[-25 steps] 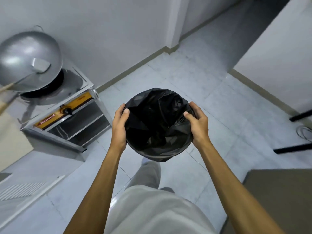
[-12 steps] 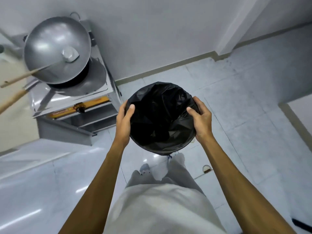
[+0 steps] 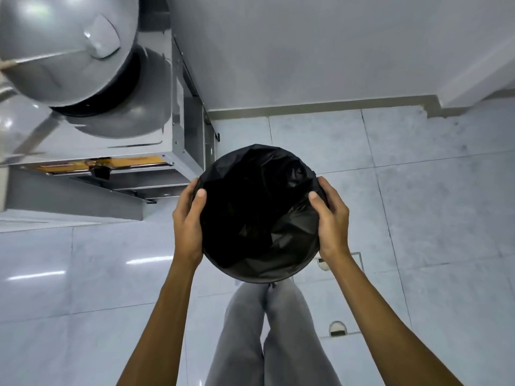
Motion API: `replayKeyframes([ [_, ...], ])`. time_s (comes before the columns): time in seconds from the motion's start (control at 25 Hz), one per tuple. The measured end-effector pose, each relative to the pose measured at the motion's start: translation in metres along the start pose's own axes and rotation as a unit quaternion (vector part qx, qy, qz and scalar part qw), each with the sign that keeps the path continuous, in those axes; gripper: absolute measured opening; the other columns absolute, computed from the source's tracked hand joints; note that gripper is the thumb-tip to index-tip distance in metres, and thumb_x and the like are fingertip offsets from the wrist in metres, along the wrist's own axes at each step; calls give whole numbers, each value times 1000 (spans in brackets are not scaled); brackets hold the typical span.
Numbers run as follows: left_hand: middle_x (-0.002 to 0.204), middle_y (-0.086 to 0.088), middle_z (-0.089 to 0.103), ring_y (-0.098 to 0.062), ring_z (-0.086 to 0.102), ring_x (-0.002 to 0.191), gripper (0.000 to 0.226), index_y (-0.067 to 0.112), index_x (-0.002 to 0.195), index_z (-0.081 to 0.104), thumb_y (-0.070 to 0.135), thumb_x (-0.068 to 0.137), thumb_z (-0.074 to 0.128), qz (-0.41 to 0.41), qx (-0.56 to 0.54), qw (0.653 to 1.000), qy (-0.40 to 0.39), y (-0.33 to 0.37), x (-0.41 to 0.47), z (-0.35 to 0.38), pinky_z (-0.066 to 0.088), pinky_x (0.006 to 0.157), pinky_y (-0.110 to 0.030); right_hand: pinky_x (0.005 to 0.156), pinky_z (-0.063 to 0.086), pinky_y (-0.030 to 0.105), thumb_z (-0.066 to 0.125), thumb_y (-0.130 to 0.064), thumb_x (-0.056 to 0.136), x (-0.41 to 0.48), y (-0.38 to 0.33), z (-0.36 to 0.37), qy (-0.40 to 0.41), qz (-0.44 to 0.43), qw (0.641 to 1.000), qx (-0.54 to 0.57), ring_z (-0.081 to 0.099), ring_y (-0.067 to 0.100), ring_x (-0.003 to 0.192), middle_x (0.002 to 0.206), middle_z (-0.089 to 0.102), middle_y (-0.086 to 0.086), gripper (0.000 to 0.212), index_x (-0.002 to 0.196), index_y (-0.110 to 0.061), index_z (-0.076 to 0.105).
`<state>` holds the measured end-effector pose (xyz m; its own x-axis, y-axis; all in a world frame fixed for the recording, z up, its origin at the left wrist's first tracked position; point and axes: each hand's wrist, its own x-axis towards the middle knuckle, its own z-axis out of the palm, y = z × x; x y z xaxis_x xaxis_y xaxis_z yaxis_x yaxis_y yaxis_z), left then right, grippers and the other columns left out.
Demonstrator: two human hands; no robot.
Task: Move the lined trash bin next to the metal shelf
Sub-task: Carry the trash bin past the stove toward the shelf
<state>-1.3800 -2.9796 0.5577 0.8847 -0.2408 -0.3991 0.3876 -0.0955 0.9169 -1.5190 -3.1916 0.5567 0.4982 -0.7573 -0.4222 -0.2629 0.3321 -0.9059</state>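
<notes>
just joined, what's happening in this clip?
A person is holding a round trash bin lined with a black plastic bag by its rim, left hand and right hand each in a grip on opposite sides. The bin is above the pale tiled floor, just right of the steel stove stand carrying a large metal wok.

Bright, glare streaks, warped edges

left: metal shelf (image 3: pixel 178 135) blocks | ahead: wall (image 3: pixel 306 51) | right: open tiled floor (image 3: pixel 432 204)
</notes>
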Motion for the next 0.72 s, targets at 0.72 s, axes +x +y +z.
replayKeyframes([
  [0.72, 143, 5, 65, -7, 61, 128, 51, 22, 150, 54, 36, 101, 61, 16, 92, 994, 51, -375, 256, 28, 52, 110, -36, 113, 47, 42, 70, -13, 95, 282, 358, 59, -54, -26, 997, -58, 62, 9, 129, 137, 69, -7, 48, 142, -19, 62],
])
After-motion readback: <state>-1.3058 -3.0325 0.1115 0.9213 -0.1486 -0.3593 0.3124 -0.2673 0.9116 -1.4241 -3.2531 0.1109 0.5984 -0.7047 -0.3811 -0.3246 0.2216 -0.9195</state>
